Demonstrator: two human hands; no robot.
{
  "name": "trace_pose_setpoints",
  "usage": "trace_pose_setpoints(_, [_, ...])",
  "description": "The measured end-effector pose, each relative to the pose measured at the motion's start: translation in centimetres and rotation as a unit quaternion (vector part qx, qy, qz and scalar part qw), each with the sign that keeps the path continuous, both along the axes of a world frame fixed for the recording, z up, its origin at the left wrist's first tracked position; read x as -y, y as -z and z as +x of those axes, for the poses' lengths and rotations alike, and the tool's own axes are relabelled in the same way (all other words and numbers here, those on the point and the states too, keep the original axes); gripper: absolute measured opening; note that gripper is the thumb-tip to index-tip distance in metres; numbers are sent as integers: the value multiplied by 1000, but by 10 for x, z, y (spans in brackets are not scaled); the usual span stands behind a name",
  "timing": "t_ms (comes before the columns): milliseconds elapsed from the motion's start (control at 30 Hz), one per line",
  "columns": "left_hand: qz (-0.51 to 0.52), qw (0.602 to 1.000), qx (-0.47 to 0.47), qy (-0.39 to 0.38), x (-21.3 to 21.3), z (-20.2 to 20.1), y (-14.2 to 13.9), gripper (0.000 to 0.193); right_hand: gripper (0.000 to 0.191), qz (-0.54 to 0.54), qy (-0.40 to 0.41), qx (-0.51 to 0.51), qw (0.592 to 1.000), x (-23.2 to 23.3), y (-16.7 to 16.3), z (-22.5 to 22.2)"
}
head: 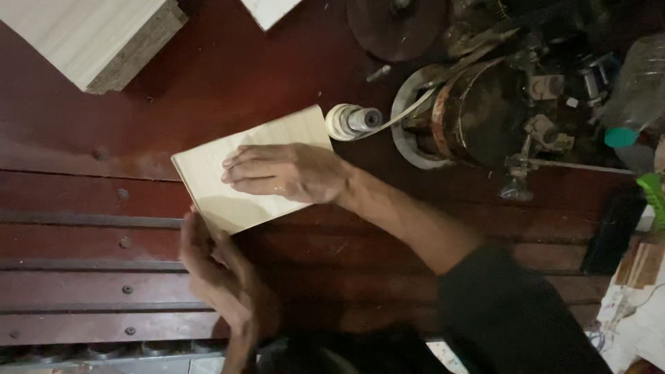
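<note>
A small pale wooden panel (211,180) lies flat on the dark red machine table (83,201). My right hand (287,172) rests palm down on top of the panel, fingers together and pointing left. My left hand (215,266) is at the panel's near edge, its fingertips touching the lower left corner. The panel's far right corner sits close to a small roller (353,121) fed by a strip of pale edge tape (405,111).
A round dark metal glue pot and gear assembly (478,111) stands right of the roller. A thick chipboard slab (97,38) lies at the top left and another pale piece (270,10) at the top. Ridged rails with bolts (104,277) run along the near side.
</note>
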State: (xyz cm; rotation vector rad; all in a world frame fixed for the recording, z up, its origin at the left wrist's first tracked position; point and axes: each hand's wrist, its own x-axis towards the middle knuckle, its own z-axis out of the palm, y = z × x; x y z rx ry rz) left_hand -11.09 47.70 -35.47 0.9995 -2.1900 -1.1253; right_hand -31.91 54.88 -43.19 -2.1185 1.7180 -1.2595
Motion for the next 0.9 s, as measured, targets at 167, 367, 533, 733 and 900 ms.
trace_pose_setpoints(167, [91, 992, -90, 12, -37, 22, -8, 45, 34, 97, 5, -77, 992, 3, -18, -12])
trace_pose_setpoints(367, [189, 980, -58, 14, -23, 68, -41, 42, 39, 3, 329, -50, 943, -50, -107, 123])
trace_pose_setpoints(533, [16, 989, -117, 88, 13, 47, -20, 40, 75, 37, 505, 55, 861, -81, -82, 196])
trace_pose_setpoints(733, [140, 979, -147, 23, 21, 90, 0, 28, 57, 5, 428, 235, 873, -46, -57, 174])
trace_pose_setpoints(900, [206, 947, -232, 77, 107, 170, -32, 24, 73, 164, 334, 543, 753, 61, -90, 178])
